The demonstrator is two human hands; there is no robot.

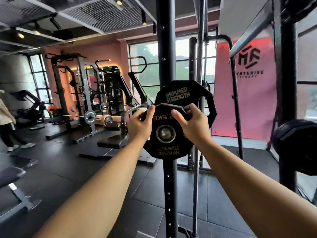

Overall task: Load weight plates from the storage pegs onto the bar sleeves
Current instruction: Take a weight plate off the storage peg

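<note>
Two grips curled on small plate (169, 146) rim, left hand (139, 124), right hand (193, 125); plate upright, facing camera, lettering inverted

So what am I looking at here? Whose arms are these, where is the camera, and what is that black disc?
There is no machine here, only a person's two bare arms in a gym. The one picture comes from a camera worn on their head, looking forward and down, so you see the scene much as they do.

The left hand and right hand both grip the upper edge of a small plate, a black weight disc marked 2.5 KG. The metal end of a peg shows through its centre hole, so the plate appears to be on its storage peg, not yet on a bar.

Right behind it sits a larger plate, against a black upright. Another plate shows at the right edge. At the far left stands another person.
</note>
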